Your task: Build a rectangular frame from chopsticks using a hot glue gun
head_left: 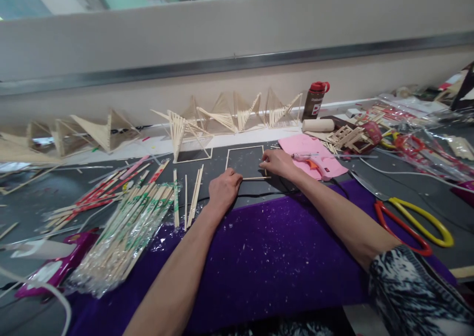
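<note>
A square frame of thin wooden sticks [245, 148] lies flat on the dark tabletop. My left hand [225, 187] is closed on its near left corner, fingertips pinching the stick ends. At the right side of the frame, my right hand [278, 163] pinches the side stick close to the near right corner. The near stick [256, 179] stretches between both hands. Fingers hide the exact joints at these corners. Left of my left hand lie several loose wooden sticks [195, 197].
Twisted stick models [177, 131] line the wall, beside a red-capped bottle [314, 101]. A hot glue gun [313, 164] rests on pink cloth [296, 144]. Large scissors [402, 220] lie right, a bag of wrapped chopsticks [129, 227] left, near a magenta glue gun [55, 267]. Purple cloth [281, 262] covers the front.
</note>
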Demonstrator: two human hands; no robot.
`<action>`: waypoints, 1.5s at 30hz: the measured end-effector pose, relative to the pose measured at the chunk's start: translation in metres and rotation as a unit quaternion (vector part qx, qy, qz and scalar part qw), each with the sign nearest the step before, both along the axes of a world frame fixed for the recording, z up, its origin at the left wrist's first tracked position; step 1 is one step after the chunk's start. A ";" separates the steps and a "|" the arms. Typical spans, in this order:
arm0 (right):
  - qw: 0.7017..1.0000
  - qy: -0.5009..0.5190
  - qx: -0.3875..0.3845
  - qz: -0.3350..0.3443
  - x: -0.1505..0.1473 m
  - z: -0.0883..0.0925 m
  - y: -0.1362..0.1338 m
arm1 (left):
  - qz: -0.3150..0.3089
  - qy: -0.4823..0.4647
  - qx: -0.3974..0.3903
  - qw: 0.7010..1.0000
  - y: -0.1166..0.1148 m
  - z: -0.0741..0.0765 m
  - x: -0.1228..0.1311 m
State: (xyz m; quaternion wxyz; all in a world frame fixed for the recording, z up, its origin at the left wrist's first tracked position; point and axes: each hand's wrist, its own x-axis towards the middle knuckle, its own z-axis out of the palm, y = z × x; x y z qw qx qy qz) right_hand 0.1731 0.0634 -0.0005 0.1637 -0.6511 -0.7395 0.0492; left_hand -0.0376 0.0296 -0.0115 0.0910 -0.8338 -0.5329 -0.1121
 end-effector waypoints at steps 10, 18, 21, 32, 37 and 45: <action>0.998 -0.030 -0.037 -0.030 0.006 -0.002 0.005 | 0.007 0.011 -0.003 1.000 0.001 0.001 0.000; 0.998 -0.040 -0.045 -0.013 0.008 0.000 0.004 | 0.019 0.017 -0.006 1.000 0.000 0.001 0.002; 0.998 -0.044 -0.044 0.001 0.008 0.001 0.003 | 0.022 0.013 -0.003 1.000 0.000 0.001 0.003; 0.998 -0.058 -0.033 0.016 0.004 0.003 -0.002 | 0.029 0.018 0.010 0.999 -0.001 -0.001 0.005; 0.997 -0.061 -0.033 0.021 0.004 0.003 -0.004 | 0.037 0.018 -0.004 0.999 -0.002 0.000 0.007; 0.998 -0.058 -0.027 0.015 0.006 0.006 -0.004 | 0.032 0.015 -0.003 0.999 -0.001 -0.001 0.006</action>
